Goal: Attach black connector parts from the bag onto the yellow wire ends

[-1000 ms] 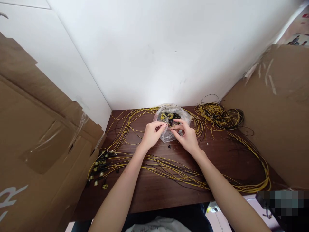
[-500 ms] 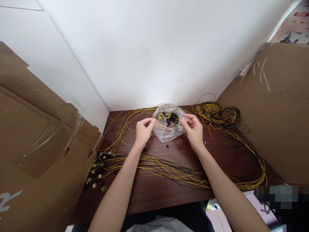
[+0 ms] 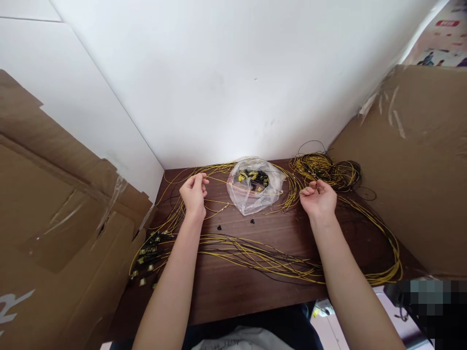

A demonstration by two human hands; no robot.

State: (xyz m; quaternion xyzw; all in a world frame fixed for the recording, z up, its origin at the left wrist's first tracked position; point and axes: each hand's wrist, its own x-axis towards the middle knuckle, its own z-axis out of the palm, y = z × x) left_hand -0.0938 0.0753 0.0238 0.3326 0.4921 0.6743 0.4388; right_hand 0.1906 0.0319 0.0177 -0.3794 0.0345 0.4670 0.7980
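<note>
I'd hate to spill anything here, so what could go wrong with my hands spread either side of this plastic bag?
1. The thin wire that the left hand and right hand seem to pinch crosses the open plastic bag. Pulling it taut could tip the bag and scatter its small parts.
2. The wire bundle in front lies near the table edge, so an arm could drag it off.

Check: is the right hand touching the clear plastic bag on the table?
Apart. The head view shows the right hand off to the right of the plastic bag, with yellow wires and bare table in the gap between them.
</note>
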